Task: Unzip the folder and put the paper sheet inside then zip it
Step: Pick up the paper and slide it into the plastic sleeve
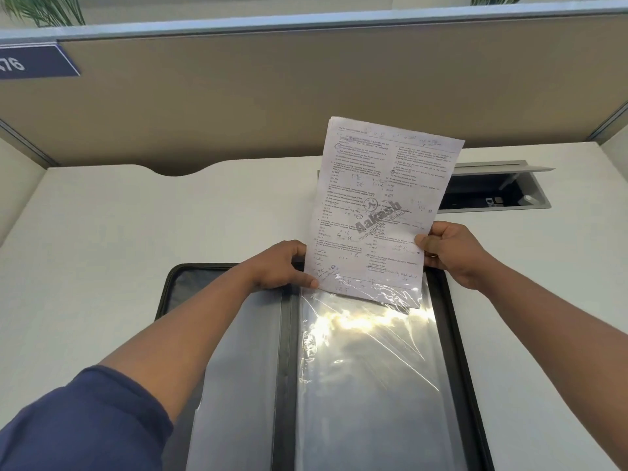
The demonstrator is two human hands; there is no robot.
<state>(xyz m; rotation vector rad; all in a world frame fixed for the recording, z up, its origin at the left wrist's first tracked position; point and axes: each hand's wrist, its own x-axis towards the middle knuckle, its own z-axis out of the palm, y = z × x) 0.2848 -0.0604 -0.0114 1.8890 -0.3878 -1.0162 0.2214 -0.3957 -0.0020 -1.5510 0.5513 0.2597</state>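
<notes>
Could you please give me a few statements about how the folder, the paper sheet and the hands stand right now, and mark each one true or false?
1. The folder lies open on the desk. True.
2. The paper sheet is held by one hand only. False: the left hand and the right hand each grip a side edge.
3. The sheet's bottom edge has entered the clear plastic sleeve. True.
4. The sheet is blank. False: it carries printed text and a grey watermark.
5. The folder is zipped shut. False: both halves are spread apart.
</notes>
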